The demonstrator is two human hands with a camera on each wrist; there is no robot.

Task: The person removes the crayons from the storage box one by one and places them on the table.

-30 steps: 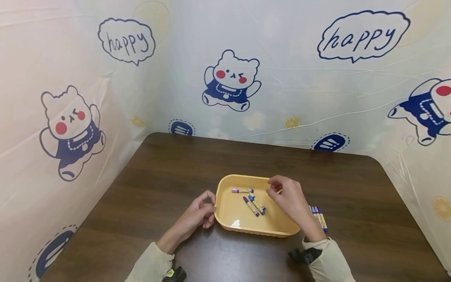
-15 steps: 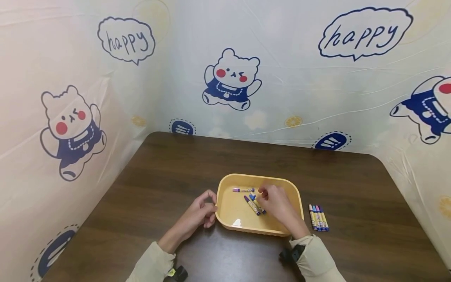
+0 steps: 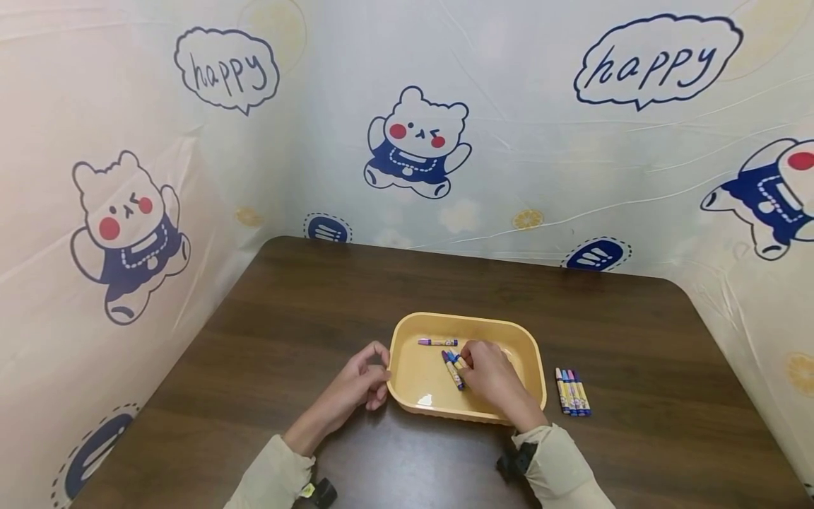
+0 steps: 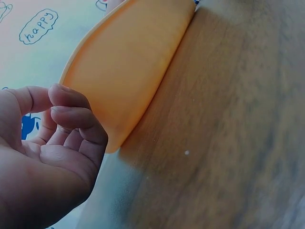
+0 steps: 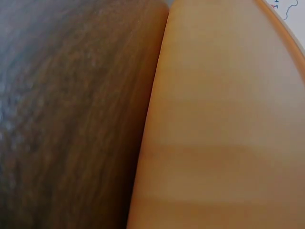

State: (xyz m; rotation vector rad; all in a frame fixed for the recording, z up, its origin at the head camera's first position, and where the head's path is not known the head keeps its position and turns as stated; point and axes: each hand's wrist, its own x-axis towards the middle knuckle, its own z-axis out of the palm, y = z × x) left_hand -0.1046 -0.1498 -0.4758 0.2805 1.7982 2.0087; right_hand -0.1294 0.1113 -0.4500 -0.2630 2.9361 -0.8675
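A hand could pass over the desk point(image 3: 318, 297) between the yellow tray point(image 3: 412, 382) and the row of four crayons point(image 3: 573, 393), but the left grip point(image 3: 357, 383) obstructs the tray's left rim and the right grip point(image 3: 499, 378) its front-right part.

Illumination: soft and even across the table point(image 3: 331, 297), dim in the wrist views.
Diffuse light reaches the wall sheets point(image 3: 305, 162) before me, warmer at left, cooler at the back. A white glare spot marks the floor of the tray point(image 3: 407, 385); a broad sheen lies on the table's near side. The head view is mostly sharp, shapes stretching toward the edges. Both wrist views blur the table's grain; soft shadow bands cross the tray's wall in the right one.
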